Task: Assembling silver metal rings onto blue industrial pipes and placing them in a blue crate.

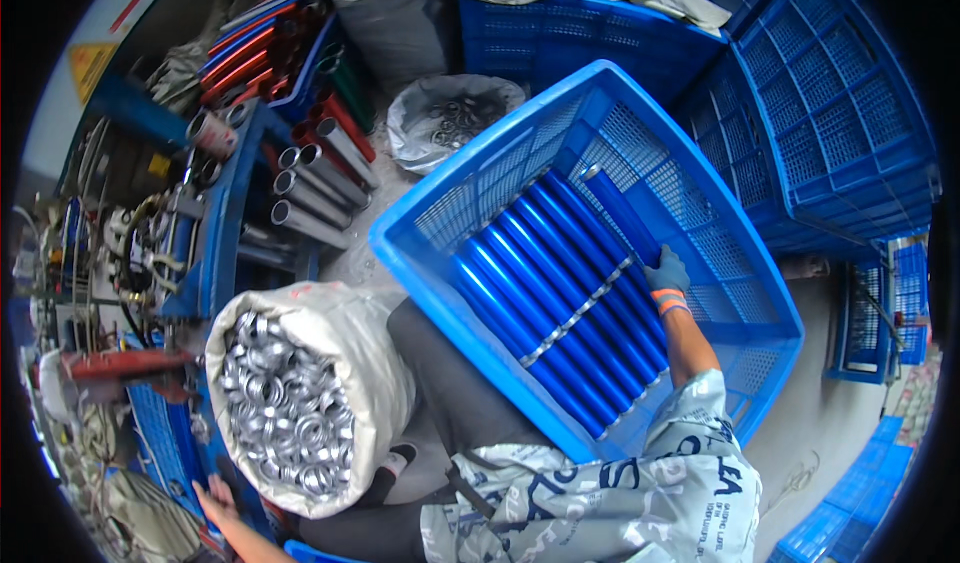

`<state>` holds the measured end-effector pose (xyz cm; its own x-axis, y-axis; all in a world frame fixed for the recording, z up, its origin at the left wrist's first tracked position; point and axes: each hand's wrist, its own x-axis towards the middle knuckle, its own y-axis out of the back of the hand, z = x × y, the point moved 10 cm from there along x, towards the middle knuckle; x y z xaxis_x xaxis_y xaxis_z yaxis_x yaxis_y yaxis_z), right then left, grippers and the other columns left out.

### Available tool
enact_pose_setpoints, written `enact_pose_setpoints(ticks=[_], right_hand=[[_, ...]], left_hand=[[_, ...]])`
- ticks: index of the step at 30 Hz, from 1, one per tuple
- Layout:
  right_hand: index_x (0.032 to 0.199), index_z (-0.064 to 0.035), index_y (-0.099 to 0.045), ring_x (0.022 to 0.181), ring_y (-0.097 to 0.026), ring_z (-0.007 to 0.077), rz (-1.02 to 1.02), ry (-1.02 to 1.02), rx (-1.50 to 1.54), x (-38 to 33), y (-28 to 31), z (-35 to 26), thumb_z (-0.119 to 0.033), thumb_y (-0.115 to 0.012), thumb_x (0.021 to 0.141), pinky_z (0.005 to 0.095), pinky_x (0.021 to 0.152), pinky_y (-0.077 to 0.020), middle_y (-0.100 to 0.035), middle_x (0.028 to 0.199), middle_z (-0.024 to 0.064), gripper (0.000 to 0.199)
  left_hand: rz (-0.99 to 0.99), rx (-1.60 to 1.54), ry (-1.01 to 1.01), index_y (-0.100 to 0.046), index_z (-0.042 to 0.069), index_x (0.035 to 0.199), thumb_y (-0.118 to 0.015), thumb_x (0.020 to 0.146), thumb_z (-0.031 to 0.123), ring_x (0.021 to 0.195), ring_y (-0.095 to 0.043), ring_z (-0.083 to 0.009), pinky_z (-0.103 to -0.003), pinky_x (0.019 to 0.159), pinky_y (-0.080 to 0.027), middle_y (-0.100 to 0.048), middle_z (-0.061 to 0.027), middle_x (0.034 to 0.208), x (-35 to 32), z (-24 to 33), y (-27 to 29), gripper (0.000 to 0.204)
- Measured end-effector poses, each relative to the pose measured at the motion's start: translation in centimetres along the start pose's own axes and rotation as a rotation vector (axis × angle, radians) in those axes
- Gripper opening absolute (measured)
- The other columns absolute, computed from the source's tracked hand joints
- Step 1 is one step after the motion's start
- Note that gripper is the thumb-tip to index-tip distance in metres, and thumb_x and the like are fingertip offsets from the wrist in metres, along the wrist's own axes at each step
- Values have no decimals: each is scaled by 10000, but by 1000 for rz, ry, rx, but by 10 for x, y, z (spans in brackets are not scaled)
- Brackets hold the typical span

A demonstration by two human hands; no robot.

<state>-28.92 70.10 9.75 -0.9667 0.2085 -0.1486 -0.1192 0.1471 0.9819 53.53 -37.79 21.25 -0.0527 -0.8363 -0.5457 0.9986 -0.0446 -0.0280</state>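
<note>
My gloved right hand (665, 271) rested on the blue tubes (560, 293) in the blue crate (760, 303); whether its fingers gripped one I could not tell. My bare left hand (215, 501) lay open beside the sack of metal rings (290, 403).

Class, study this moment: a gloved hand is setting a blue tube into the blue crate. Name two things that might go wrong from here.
1. The right hand touches a blue tube beside a tightly packed row; fingers might get pinched.
2. The crate sits tilted on the lap, so the tubes might roll or the crate slide toward the open sack of metal rings near the left hand.
</note>
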Motion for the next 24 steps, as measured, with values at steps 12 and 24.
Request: enact_pose_setpoints(ticks=[12, 24], right_hand=[[1609, -120, -492, 1397, -643, 448, -186, -122, -38, 226, -199, -8, -375, -771, 957, 597, 1110, -576, -629, 1546, 212, 754], [1741, -155, -384, 1663, -289, 449, -352, 154, -192, 207, -231, -119, -530, -627, 1031, 694, 1277, -332, -257, 1839, 152, 838]], left_hand=[[-3, 957, -195, -735, 17, 1364, -756, 965, 653, 1024, -791, -285, -431, 866, -630, -816, -167, 1230, -120, -124, -157, 751], [-552, 1722, -122, -728, -7, 1339, -769, 936, 639, 1072, -789, -341, -486, 909, -622, -805, -206, 1246, -140, -327, -284, 763]])
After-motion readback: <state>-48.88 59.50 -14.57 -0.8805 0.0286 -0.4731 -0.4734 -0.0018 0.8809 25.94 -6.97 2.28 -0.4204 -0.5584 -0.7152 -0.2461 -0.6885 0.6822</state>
